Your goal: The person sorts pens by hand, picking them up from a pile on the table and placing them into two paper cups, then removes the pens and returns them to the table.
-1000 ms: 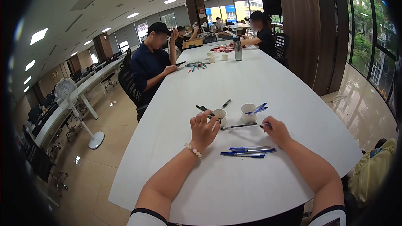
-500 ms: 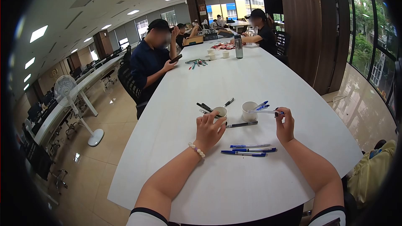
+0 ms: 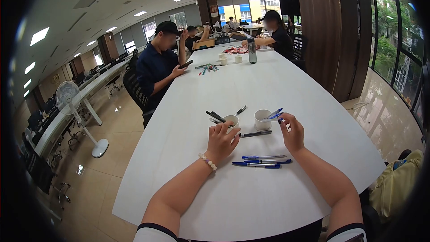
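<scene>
My left hand (image 3: 221, 141) is closed round the near side of the left white paper cup (image 3: 232, 121), which holds black pens (image 3: 216, 116) leaning left. My right hand (image 3: 292, 133) pinches the end of a blue pen (image 3: 274, 118) at the mouth of the right white cup (image 3: 262, 123). Other blue pens (image 3: 275, 113) stand in that cup, tilted right. A black pen (image 3: 255, 133) lies just in front of the cups, and another dark pen (image 3: 241, 110) is behind the left one. Several blue pens (image 3: 262, 162) lie nearer to me.
Farther along the white table (image 3: 179, 183) are coloured pens (image 3: 207, 68), small cups (image 3: 238, 58), a grey bottle (image 3: 252, 52) and red packets (image 3: 235, 50). A person with a phone (image 3: 186, 64) sits at the left, another person (image 3: 280, 40) at the right. A yellow bag (image 3: 396, 188) is at lower right.
My right hand has moved left with the pen, bringing it from in front of the right cup to its mouth. My left hand stays at the left cup. The view has shifted slightly.
</scene>
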A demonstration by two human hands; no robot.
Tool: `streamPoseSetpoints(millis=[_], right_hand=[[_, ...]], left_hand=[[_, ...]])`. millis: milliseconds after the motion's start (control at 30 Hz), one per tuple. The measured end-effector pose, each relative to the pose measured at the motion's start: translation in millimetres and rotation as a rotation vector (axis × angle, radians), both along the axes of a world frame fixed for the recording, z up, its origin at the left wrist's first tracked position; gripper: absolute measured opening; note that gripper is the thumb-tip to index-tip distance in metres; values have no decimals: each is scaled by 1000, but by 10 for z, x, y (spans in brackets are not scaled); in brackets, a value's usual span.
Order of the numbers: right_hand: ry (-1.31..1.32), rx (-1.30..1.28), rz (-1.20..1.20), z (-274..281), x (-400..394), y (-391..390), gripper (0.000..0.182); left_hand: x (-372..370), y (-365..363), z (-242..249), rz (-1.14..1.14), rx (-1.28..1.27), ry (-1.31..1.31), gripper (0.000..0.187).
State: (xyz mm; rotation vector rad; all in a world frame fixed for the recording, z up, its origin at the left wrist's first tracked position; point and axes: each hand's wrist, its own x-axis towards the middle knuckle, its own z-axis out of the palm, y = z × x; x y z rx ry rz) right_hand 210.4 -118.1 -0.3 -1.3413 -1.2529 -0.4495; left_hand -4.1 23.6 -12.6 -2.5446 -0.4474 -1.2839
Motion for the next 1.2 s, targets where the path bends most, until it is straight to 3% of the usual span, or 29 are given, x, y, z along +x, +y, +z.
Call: streamPoseSetpoints(millis=[133, 233, 400, 467, 533, 600, 633, 767, 867, 1000, 1200], right_hand=[[-150, -12, -96, -103, 95, 31, 20], [-317, 13, -104, -51, 72, -15, 28], [-178, -69, 63, -72, 59, -81, 35], [-6, -193, 257, -67, 46, -109, 39], [-15, -172, 273, -90, 43, -105, 46], [61, -181, 351, -93, 23, -111, 51], [38, -170, 353, -134, 51, -83, 55], [88, -189, 328, -148, 94, -52, 53], [114, -216, 338, -145, 118, -28, 52], [120, -209, 392, -145, 108, 5, 51], [152, -222, 393, -172, 120, 38, 51]], left_hand=[[-15, -37, 32, 15, 12, 15, 25], [2, -64, 71, 45, 60, 42, 28], [267, -62, 345, 152, 120, 148, 29], [492, 24, 470, 179, 126, 188, 27], [743, 173, 537, 331, -2, 405, 26], [1001, 411, 498, 355, 35, 455, 29], [1118, 521, 479, 430, -76, 505, 28], [1423, 941, 387, 577, -425, 606, 25], [1502, 1157, 257, 663, -532, 716, 23], [1419, 1206, 160, 561, -435, 778, 24], [1408, 1111, 442, 447, -410, 566, 38]])
